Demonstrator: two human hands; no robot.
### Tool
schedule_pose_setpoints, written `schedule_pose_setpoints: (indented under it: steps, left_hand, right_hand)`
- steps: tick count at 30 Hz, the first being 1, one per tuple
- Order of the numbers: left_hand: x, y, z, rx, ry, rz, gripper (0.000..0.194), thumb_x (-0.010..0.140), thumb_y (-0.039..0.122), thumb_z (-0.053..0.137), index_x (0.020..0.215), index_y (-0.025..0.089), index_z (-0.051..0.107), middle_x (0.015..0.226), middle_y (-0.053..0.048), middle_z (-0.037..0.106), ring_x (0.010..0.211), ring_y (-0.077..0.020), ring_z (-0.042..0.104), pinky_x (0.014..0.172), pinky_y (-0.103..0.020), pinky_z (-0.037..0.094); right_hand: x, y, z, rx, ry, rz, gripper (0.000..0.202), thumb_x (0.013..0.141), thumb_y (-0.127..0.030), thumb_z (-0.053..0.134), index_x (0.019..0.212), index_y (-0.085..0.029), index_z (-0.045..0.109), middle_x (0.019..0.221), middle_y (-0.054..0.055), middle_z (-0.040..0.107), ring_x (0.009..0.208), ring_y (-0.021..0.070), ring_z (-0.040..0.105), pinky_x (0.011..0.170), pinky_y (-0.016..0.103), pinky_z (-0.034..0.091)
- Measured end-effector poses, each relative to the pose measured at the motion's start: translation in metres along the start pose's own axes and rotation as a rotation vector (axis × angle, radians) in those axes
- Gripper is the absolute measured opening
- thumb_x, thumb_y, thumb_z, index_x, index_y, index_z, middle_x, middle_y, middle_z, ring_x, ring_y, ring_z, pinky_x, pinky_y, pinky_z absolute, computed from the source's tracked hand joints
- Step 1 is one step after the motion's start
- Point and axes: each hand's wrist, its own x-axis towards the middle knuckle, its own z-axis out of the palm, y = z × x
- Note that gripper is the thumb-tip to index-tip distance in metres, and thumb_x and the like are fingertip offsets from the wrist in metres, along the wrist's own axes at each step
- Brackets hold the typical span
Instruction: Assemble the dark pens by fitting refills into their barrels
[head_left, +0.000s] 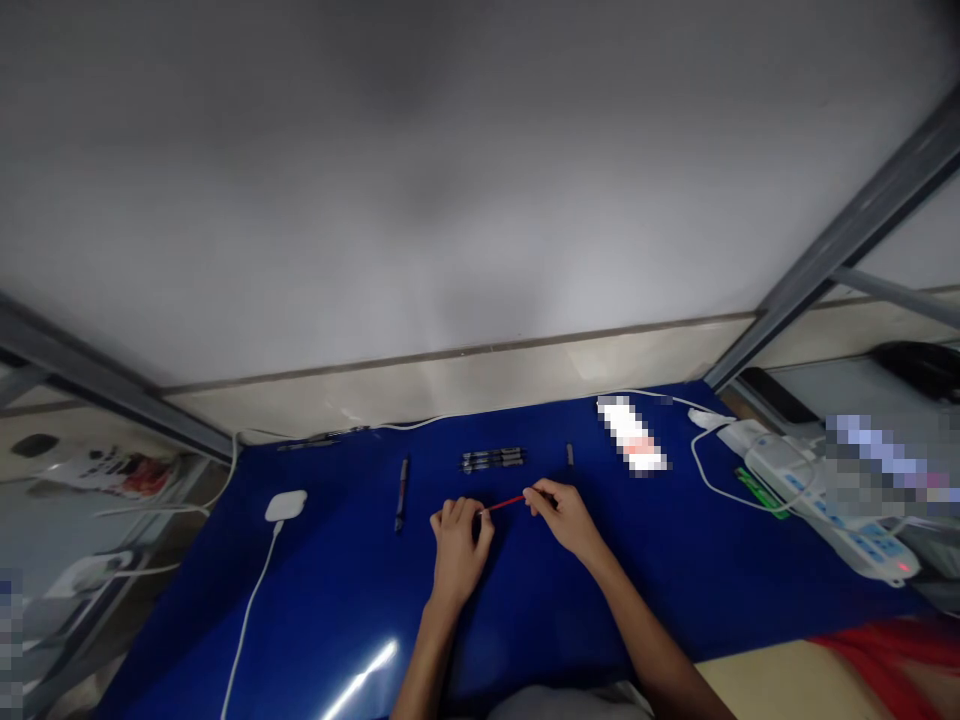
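The left hand (459,540) pinches the red rod (506,503) near its pale end, the right hand (559,512) its other end — mid-desk (345,590), just nearer the front edge than the row of pens (493,459). So thin a rod probably bends easily — light fingertips, both hands in line, serve best.

Bare forearms (636,620); greyish clothing (570,704) (only edge visible).
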Motion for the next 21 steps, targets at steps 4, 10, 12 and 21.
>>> schedule_pose_setpoints:
  steps: [4,10,12,21]
  left_hand:
    - [0.0001,-0.0009,0.0002,-0.002,0.001,-0.005,0.021,0.097,0.028,0.040,0.088,0.021,0.058,0.087,-0.001,0.063,0.087,-0.0203,0.052,0.082,-0.038,0.032]
    - [0.0007,-0.0004,-0.0006,-0.002,0.006,-0.016,0.022,0.098,0.028,0.039,0.090,0.022,0.059,0.088,-0.002,0.063,0.088,-0.0207,0.053,0.083,-0.038,0.032]
    - [0.0007,-0.0002,-0.0006,-0.002,0.001,-0.011,0.023,0.098,0.029,0.039,0.090,0.022,0.059,0.088,-0.002,0.063,0.088,-0.0209,0.053,0.083,-0.038,0.032]
    - [0.0009,-0.0032,0.0011,-0.018,0.005,-0.031,0.022,0.097,0.030,0.039,0.089,0.022,0.058,0.087,-0.002,0.063,0.087,-0.0209,0.053,0.083,-0.038,0.032]
  right_hand:
    - [0.0012,-0.0010,-0.0012,0.024,-0.009,-0.026,0.022,0.090,-0.039,0.056,0.085,-0.020,0.067,0.077,0.001,0.068,0.072,0.0154,0.062,0.066,0.025,0.045]
    - [0.0008,-0.0027,-0.0018,-0.004,-0.011,-0.027,0.024,0.090,-0.039,0.056,0.081,-0.020,0.067,0.074,0.001,0.068,0.068,0.0147,0.061,0.064,0.025,0.044]
    - [0.0001,-0.0022,-0.0014,-0.021,-0.020,-0.011,0.033,0.092,-0.041,0.052,0.071,-0.019,0.064,0.063,0.000,0.063,0.057,0.0129,0.056,0.057,0.024,0.040]
    - [0.0017,0.0014,-0.0005,0.012,-0.020,-0.032,0.022,0.088,-0.040,0.059,0.083,-0.020,0.066,0.078,0.001,0.067,0.072,0.0148,0.061,0.067,0.025,0.045]
